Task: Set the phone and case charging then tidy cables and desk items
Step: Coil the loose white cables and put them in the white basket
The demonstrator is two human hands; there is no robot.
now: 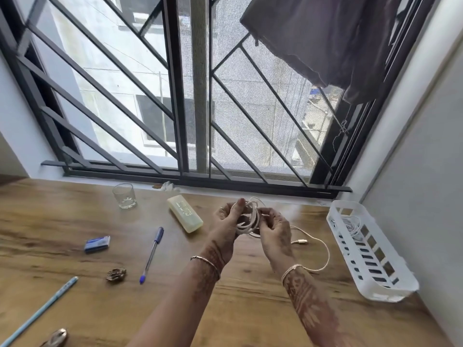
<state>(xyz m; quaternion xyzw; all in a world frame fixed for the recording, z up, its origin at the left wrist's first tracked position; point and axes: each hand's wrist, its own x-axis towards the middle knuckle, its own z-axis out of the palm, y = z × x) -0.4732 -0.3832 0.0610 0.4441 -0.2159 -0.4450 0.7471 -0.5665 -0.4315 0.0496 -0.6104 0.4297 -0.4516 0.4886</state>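
Observation:
Above the middle of the wooden desk (75, 214), my left hand (226, 224) and my right hand (274, 229) both grip a white cable (250, 220) wound into a coil of several loops. Its loose tail runs down to the right, curves over the desk and ends in a plug (299, 242). A white slotted plastic basket (390, 284) sits at the right by the wall, with another coiled white cable (352, 225) inside it. A pale yellowish case (185, 213) lies on the desk just left of my hands.
A drinking glass (124, 195) stands near the window sill. A small blue box (97, 244), a blue pen (152, 254), a light blue pencil (37, 311), a brown hair clip (115, 274) and a metallic item (56, 338) lie on the left half. Window bars rise behind.

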